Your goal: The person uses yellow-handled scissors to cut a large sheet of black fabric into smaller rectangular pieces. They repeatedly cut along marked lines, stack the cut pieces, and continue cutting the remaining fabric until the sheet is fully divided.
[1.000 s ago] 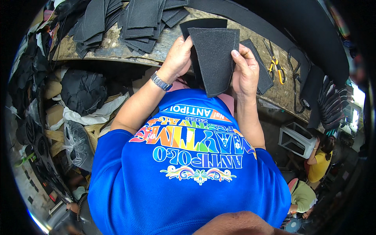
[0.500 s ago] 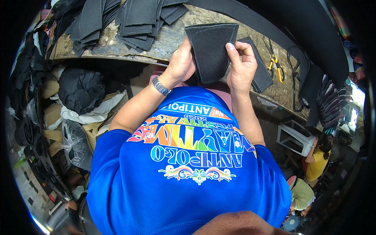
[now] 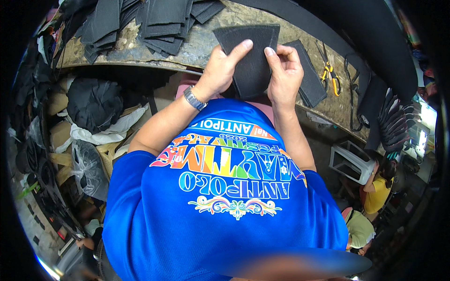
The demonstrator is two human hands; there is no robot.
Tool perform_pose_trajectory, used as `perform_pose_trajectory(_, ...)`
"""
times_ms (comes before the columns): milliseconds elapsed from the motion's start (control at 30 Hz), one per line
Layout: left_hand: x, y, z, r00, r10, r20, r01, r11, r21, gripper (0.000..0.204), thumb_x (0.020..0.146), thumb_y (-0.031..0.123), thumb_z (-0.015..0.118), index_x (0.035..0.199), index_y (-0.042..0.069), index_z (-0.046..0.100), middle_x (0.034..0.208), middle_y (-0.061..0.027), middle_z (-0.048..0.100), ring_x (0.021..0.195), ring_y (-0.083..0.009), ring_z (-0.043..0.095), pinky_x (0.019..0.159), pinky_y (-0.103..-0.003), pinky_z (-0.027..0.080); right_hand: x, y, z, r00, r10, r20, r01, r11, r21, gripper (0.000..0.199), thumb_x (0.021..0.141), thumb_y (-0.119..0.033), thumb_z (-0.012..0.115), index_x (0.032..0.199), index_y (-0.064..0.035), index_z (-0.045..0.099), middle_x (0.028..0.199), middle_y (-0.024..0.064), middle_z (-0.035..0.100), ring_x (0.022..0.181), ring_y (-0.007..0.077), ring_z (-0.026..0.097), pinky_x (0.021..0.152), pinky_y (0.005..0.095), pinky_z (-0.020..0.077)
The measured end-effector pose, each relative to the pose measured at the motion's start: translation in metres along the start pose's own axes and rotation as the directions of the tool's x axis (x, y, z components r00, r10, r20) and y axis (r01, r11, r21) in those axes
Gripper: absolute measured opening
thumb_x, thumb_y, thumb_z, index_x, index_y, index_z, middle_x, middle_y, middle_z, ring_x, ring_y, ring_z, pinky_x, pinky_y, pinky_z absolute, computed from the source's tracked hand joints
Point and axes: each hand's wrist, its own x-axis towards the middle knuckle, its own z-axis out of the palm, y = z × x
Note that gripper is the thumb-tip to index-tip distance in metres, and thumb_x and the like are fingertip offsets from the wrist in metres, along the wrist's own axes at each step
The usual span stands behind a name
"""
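Between my two hands is a black fabric piece, wider at its far end and tapering toward me, held up at the bench's near edge. My left hand grips its left side, the thumb lying on the face and the fingers hidden behind. On its right edge, my right hand pinches with thumb and curled fingers. Just right of that hand, more black pieces lie on the bench. Beyond them rests a pair of yellow-and-black handled snips, points away from me.
Stacks of similar black pieces cover the far left of the worn wooden bench. A black cord lies at the right. Below left are a black cloth bundle and a clear plastic bag. Two people and a white stool are at right.
My left thumb has come onto the face of the black piece. Both hands and the piece have shifted slightly left, and my right thumb sits a little further in.
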Motion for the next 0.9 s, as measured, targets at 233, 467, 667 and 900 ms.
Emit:
perform_pose_trajectory(233,0.002,0.049,-0.007,0.899,0.266,0.347,-0.326,0.936,0.129,0.031,0.091,0.013,0.059,0.119,0.0,0.063,0.116,-0.0115,0.067,0.111,-0.0237,0.062,0.095,-0.039,0.05,-0.006,-0.01,-0.011,0.969,0.122,0.217,-0.101,0.989,-0.106,0.046,0.078,0.006,0.072,0.119,-0.001,0.054,0.1,0.0088,0.065,0.095,0.0139,0.062,0.084,0.0256,0.0516)
perform_pose_trajectory(467,-0.03,0.049,0.012,0.332,0.215,0.918,-0.927,0.256,0.275,0.029,0.087,0.022,0.058,0.113,0.021,0.072,0.12,0.0005,0.066,0.108,-0.0179,0.058,0.098,-0.042,0.042,0.002,0.001,-0.027,0.87,-0.482,0.105,0.484,0.79,-0.376,0.029,0.072,-0.021,0.082,0.092,-0.0044,0.069,0.102,0.0085,0.062,0.101,0.0202,0.059,0.087,0.0319,0.0491)
perform_pose_trajectory(667,-0.037,0.033,0.005,0.361,0.213,0.908,-0.916,0.263,0.303,0.032,0.087,0.02,0.057,0.117,0.021,0.068,0.121,0.0,0.064,0.115,-0.018,0.055,0.104,-0.043,0.04,-0.001,0.001,-0.026,0.873,-0.478,0.101,0.479,0.796,-0.37,0.033,0.072,-0.027,0.082,0.093,-0.0046,0.07,0.103,0.009,0.061,0.103,0.0203,0.059,0.086,0.0321,0.05)
perform_pose_trajectory(900,-0.031,0.043,-0.001,0.449,0.191,0.873,-0.81,0.5,0.307,0.033,0.089,0.018,0.055,0.12,0.013,0.066,0.123,-0.0033,0.065,0.119,-0.0236,0.059,0.107,-0.047,0.039,0.005,-0.001,-0.039,0.867,-0.429,0.254,0.496,0.689,-0.528,0.029,0.075,-0.018,0.079,0.098,-0.0038,0.069,0.107,0.0123,0.062,0.103,0.0252,0.061,0.087,0.0358,0.0505)
